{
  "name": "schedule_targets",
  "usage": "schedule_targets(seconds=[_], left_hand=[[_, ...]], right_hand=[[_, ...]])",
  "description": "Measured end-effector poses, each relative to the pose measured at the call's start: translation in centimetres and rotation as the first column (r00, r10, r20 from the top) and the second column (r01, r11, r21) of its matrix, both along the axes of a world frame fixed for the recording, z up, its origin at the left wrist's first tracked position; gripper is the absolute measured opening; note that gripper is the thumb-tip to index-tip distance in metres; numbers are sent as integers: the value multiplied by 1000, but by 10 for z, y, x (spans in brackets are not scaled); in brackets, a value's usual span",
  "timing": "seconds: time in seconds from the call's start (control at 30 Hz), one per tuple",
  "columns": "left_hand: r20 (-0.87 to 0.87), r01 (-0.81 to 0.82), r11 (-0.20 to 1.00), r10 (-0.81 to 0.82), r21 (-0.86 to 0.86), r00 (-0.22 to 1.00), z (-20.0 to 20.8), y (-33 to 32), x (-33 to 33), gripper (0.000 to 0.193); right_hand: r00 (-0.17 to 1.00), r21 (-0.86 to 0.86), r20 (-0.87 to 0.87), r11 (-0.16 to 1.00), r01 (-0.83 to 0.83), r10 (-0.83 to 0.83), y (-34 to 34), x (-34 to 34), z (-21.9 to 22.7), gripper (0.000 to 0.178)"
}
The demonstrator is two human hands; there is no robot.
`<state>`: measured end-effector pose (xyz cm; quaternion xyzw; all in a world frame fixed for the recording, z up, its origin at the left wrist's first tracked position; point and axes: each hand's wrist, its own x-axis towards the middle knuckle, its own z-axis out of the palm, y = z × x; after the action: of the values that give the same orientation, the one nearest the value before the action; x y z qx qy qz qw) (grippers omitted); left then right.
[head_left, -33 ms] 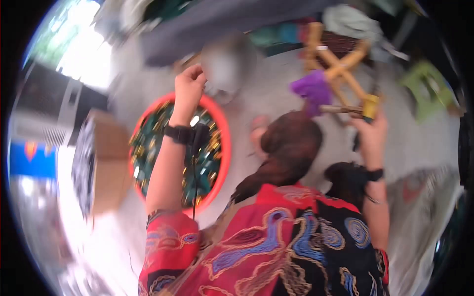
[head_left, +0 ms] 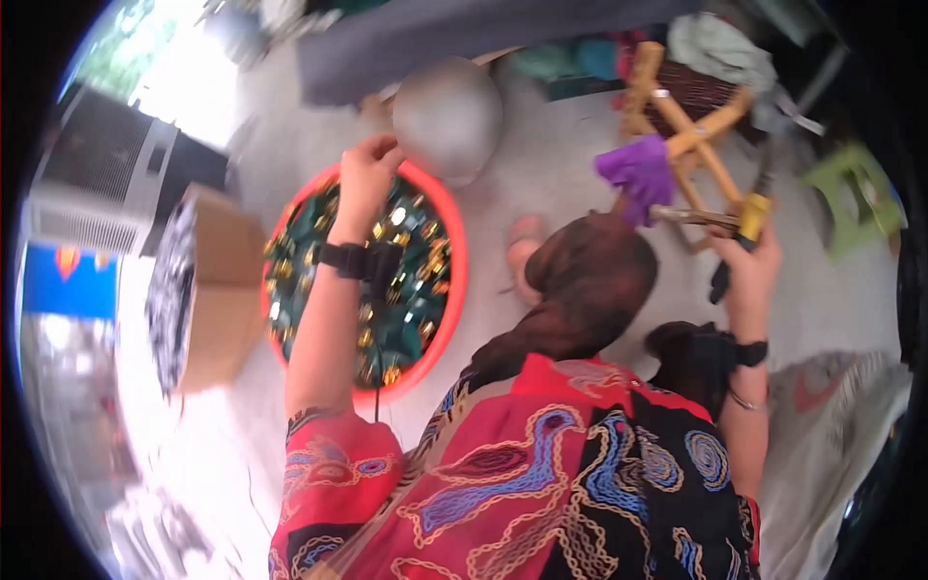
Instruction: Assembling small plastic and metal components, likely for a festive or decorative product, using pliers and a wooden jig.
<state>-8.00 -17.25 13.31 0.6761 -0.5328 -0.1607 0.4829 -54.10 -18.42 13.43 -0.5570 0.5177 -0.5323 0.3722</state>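
My left hand (head_left: 365,188) is raised over the far part of a red-rimmed round tub (head_left: 457,266), its fingers curled together. Whether anything small is between them I cannot make out. Just beyond the fingertips is a round silver metal bowl-like thing (head_left: 448,116); contact is unclear. Inside the tub lie many dark green pieces with shiny gold parts (head_left: 411,314). At the right, my right hand (head_left: 752,261) is closed round a yellow-and-black-handled tool (head_left: 753,215). A thin metal part (head_left: 691,216) extends left from it, near a purple cloth (head_left: 638,176).
A wooden folding stool frame (head_left: 701,140) stands beyond the right hand, with a green plastic stool (head_left: 853,198) farther right. An open cardboard box (head_left: 227,290) is left of the tub. A whitish sack (head_left: 822,416) lies at the right. My knee (head_left: 604,271) is between the hands.
The view has shifted a little, so the tub, stool and purple cloth sit farther right in it. Both hands keep their closed shape, and the right still holds the tool.
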Motion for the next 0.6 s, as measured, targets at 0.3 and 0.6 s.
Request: schedule_targets(seconds=[0.3,0.6], left_hand=[[318,-116,753,-129,648,939,-123,200,36,34],[136,-13,739,-106,673,985,-158,184,59,22]], right_hand=[[966,194,122,949,-247,227,-12,69,-10,54],[983,228,55,956,-184,176,-5,56,-4,54]])
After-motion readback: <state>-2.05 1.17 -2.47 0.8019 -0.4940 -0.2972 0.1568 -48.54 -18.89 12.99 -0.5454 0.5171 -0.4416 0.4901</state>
